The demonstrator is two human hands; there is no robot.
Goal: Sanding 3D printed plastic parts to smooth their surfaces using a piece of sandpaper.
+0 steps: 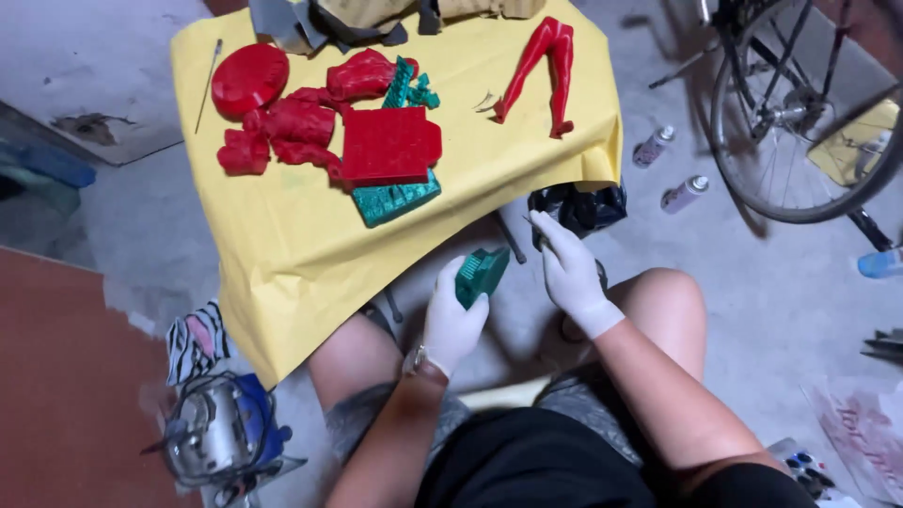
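My left hand [453,320], in a white glove, grips a small green plastic part [481,274] between my knees, below the yellow sheet. My right hand [567,268], also gloved, hovers just right of the part with fingers pinched around a thin tool that is hard to make out. On the yellow sheet [301,245] lie several red printed pieces: a disc [248,78], a square slab [389,144], lumpy body parts [282,132] and a pair of legs [544,68]. Green pieces [395,200] sit under and beside the slab.
A black bag [578,205] lies past my right hand. Two spray cans [670,169] stand on the concrete floor near a bicycle wheel [800,122]. A blue-and-grey mask [221,437] lies at lower left beside a striped cloth [193,339].
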